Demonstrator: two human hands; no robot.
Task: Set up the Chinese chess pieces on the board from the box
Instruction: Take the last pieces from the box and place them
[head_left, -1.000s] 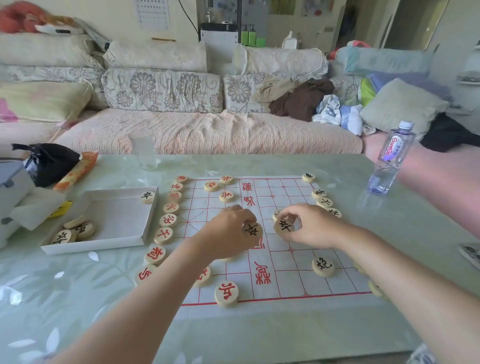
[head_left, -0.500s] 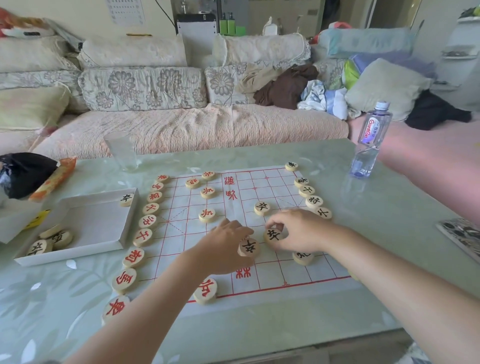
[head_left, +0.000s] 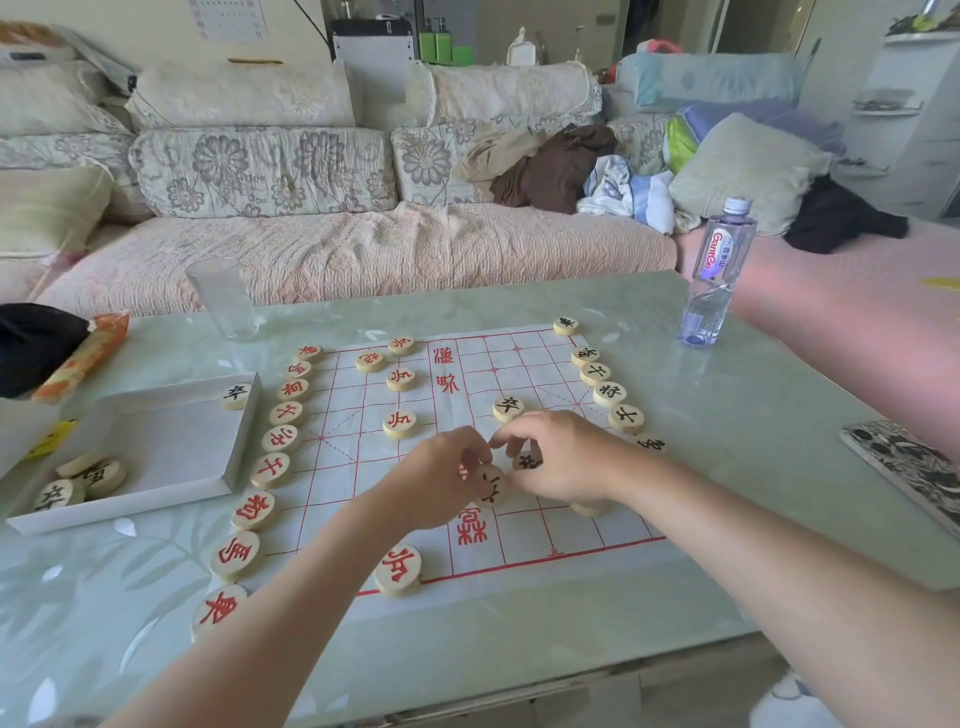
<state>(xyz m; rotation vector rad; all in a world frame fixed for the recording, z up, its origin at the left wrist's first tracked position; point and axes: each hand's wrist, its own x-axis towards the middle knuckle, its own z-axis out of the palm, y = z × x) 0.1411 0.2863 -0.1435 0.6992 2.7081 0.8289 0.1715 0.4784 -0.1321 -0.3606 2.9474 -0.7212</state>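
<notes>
A white paper chess board (head_left: 524, 540) with red lines lies on the table. Red-lettered wooden pieces line its left edge (head_left: 270, 470); black-lettered ones line the right edge (head_left: 609, 394). A white box (head_left: 171, 452) at the left holds three black-lettered pieces (head_left: 235, 396). Over the board's middle my left hand (head_left: 436, 488) pinches a black-lettered piece (head_left: 489, 486). My right hand (head_left: 566, 457) pinches another black-lettered piece (head_left: 527, 461) just beside it. A placed black piece (head_left: 508, 408) sits right behind my hands.
A clear glass (head_left: 223, 299) stands at the table's back left and a water bottle (head_left: 717, 275) at the back right. A phone (head_left: 909, 467) lies at the right edge. A black bag (head_left: 36, 343) and snack packet (head_left: 83, 358) lie far left. A sofa runs behind.
Both hands have come slightly nearer along the board with their pieces, leaving one black piece behind them on the board. The camera tilted and shifted the scene.
</notes>
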